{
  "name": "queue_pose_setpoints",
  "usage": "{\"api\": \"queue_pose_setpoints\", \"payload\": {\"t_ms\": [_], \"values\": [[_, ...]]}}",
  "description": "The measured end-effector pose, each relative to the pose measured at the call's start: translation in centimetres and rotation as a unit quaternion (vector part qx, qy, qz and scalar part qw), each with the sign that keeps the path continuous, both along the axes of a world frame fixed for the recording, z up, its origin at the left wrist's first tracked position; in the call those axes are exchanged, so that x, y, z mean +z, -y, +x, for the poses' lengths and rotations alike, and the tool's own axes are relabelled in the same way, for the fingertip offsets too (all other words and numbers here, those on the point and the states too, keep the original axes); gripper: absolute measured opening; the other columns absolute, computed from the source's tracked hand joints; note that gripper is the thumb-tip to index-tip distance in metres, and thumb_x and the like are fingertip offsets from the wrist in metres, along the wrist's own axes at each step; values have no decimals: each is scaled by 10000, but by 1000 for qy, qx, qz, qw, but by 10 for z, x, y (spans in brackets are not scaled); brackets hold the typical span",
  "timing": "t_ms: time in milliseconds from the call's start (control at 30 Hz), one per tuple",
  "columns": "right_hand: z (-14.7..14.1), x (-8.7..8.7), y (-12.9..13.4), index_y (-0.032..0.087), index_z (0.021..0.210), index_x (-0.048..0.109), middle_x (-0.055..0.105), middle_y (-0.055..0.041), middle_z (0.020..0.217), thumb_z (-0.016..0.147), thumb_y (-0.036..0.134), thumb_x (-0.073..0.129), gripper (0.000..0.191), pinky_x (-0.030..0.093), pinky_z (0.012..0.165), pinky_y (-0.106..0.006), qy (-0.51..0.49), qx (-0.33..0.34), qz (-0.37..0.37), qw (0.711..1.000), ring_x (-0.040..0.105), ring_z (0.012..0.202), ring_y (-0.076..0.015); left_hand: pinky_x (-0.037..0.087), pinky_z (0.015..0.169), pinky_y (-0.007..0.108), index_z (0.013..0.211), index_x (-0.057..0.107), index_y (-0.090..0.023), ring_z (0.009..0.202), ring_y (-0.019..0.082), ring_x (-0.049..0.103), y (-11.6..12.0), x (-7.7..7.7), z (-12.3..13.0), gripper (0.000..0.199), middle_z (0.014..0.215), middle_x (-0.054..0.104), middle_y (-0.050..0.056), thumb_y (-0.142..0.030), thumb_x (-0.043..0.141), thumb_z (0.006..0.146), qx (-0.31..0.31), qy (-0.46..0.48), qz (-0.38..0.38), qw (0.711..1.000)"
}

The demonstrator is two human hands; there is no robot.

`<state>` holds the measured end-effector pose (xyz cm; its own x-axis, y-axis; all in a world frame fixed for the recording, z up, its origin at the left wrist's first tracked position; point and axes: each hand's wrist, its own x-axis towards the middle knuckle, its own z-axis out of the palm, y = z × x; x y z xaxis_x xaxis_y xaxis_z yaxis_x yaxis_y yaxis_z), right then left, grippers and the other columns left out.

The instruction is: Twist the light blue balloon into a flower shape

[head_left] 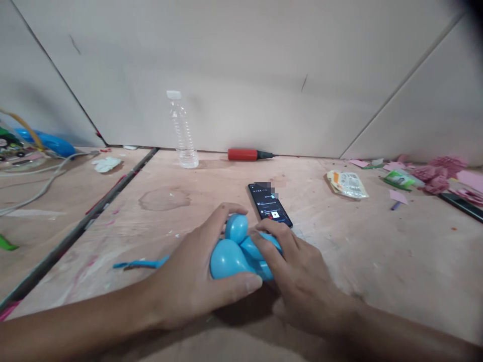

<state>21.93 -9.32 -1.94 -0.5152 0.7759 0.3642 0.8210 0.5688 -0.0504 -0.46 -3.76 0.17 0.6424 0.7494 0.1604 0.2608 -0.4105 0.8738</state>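
Note:
A blue twisting balloon [229, 260] is between my two hands, bent into several round and long bubbles. My left hand [196, 269] wraps round its left side, with the thumb along the front and the fingers behind. On the right, my right hand [298, 266] grips the longer bubbles, its fingers bent over them from above. The balloon's thin uninflated tail [139, 264] sticks out to the left past my left wrist. Just behind the balloon lies a phone [268, 203] with its screen lit. My palms and fingers hide part of the balloon.
A clear plastic bottle [183, 133] stands near the wall, beside a red hand pump [243, 154]. To the right lie a plastic packet [347, 184], pink scraps [435, 176] and a dark device [464, 205]. At left are a white cable [49, 186], another blue balloon [56, 143] and a board gap [79, 231].

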Motion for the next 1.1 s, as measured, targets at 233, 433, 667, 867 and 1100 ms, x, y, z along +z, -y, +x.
{"api": "queue_pose_setpoints", "payload": {"t_ms": [233, 433, 667, 867, 1100], "values": [[1, 0, 0, 113, 1566, 262, 535, -183, 1468, 613, 104, 583, 1006, 575, 944, -514, 16, 9, 28, 999, 543, 1227, -376, 541, 929, 444, 1390, 462, -283, 1123, 312, 643, -7, 4, 1, 670, 1330, 632, 64, -595, 705, 849, -21, -14, -13, 1000], [-5, -3, 0, 77, 1504, 334, 580, -188, 1398, 745, 182, 613, 816, 545, 990, -511, -15, 21, 36, 999, 541, 1207, -357, 524, 876, 394, 1335, 490, -270, 1022, 279, 653, 0, 5, 4, 605, 1174, 660, 29, -599, 656, 856, 26, 22, -68, 997], [-5, 9, -4, 63, 1411, 448, 661, -192, 1298, 765, 133, 613, 670, 577, 916, -505, 15, 21, 17, 1000, 595, 1121, -348, 538, 806, 361, 1310, 476, -242, 969, 269, 645, -2, 9, 3, 575, 1121, 677, 48, -631, 570, 897, -12, 22, -82, 996], [-4, 12, 0, 53, 1375, 524, 666, -233, 1341, 877, 254, 628, 547, 610, 809, -496, 37, 37, -33, 998, 662, 1077, -351, 549, 719, 318, 1262, 503, -263, 872, 227, 634, -3, 8, 2, 538, 1020, 654, 19, -611, 631, 873, -34, 56, -73, 995], [0, 13, 2, 127, 1083, 679, 754, -138, 994, 927, 417, 644, 331, 540, 644, -387, -33, 80, -89, 992, 704, 834, -286, 585, 786, 382, 1337, 485, -276, 882, 253, 663, 9, 11, 2, 649, 1088, 666, 38, -618, 688, 824, -69, 56, 58, 994]]}}
